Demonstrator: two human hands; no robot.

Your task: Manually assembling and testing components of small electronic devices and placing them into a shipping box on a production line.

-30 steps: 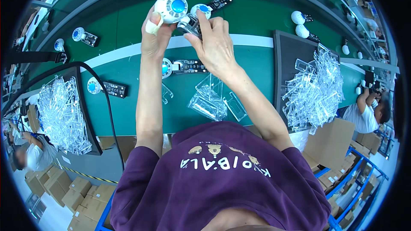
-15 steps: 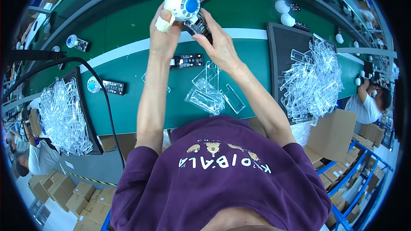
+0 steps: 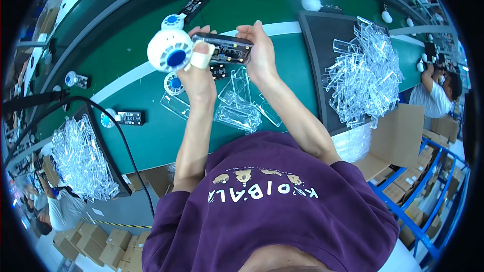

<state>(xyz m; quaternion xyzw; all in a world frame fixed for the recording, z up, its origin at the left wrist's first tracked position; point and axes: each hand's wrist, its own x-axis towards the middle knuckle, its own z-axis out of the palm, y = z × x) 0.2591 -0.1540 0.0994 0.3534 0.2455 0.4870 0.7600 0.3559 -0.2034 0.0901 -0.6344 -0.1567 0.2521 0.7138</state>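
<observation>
My left hand (image 3: 197,81) is wrapped round the neck of a device with a white ball-shaped head (image 3: 157,53), a dark blue disc and a black see-through body (image 3: 228,49). A whitish wrap covers a finger of that hand. At the body's far right end, my right hand (image 3: 262,58) cups it, fingers bent up along the end. The device lies sideways above the table. Just beyond it rests a similar device (image 3: 195,6). Another (image 3: 174,84) is partly hidden beneath my left hand. Clear plastic frames (image 3: 238,113) lie near my body.
A dark tray (image 3: 315,75) heaped with clear plastic frames (image 3: 368,75) stands at right; another heap (image 3: 83,158) sits at left. A black cable (image 3: 123,146) curves down the left side. More devices (image 3: 123,118) lie on the green table. An open cardboard box (image 3: 398,136) is at lower right.
The device has come nearer and turned, its head now left and its body pointing right. My right hand has shifted to the body's end. The view has shifted slightly.
</observation>
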